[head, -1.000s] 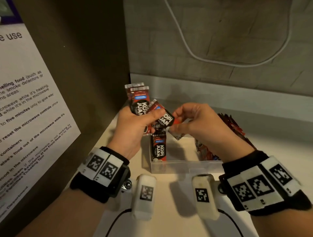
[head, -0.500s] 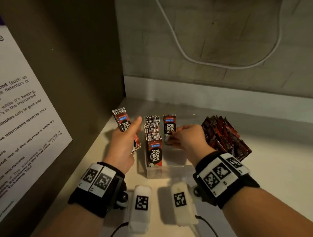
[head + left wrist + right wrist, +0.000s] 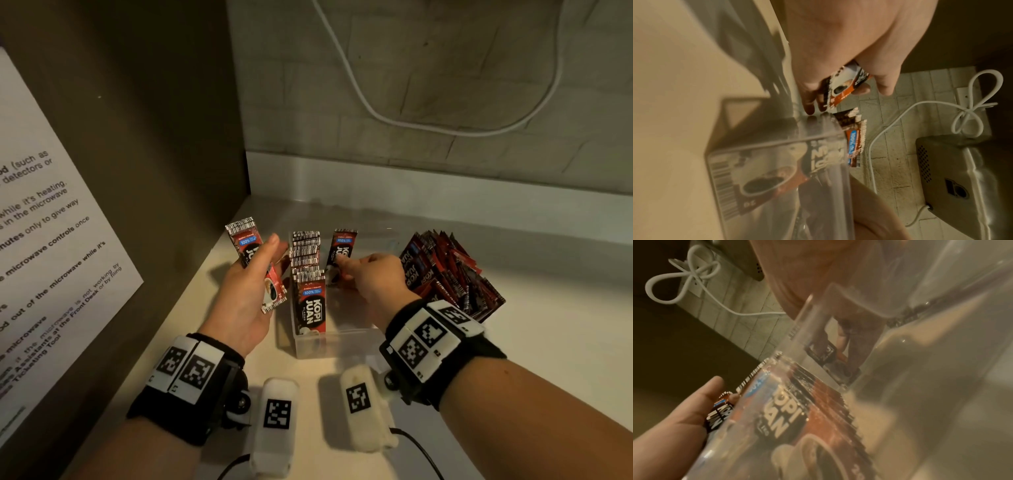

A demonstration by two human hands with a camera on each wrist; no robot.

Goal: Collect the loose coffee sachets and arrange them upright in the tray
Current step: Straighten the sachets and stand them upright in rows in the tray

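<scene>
At the far left a printed notice (image 3: 51, 240) hangs on the dark side panel; beside it the left hand (image 3: 246, 291) hovers just left of the tray, its fingers (image 3: 274, 241) and thumb clasped round a small bunch of coffee sachets (image 3: 255, 263) held tilted, bar-coded tops uppermost; the clear plastic tray (image 3: 329, 346) stands on the pale tabletop (image 3: 548, 359) just beside that hand; along its left side a packed row of sachets (image 3: 306, 270) stands upright, one behind another, the front one facing the camera with its label readable; to the right of that row, inside the tray, a single sachet (image 3: 342, 250) stands upright, pinched at its lower part by the fingers of the right hand (image 3: 373, 281), which reaches in over the tray's right part; the near right floor of the tray lies under that hand and cannot be judged; further right, outside the tray, a loose heap of sachets (image 3: 448, 277) lies jumbled on the tabletop; above, a white cable (image 3: 376, 116) loops across the tiled wall.
</scene>
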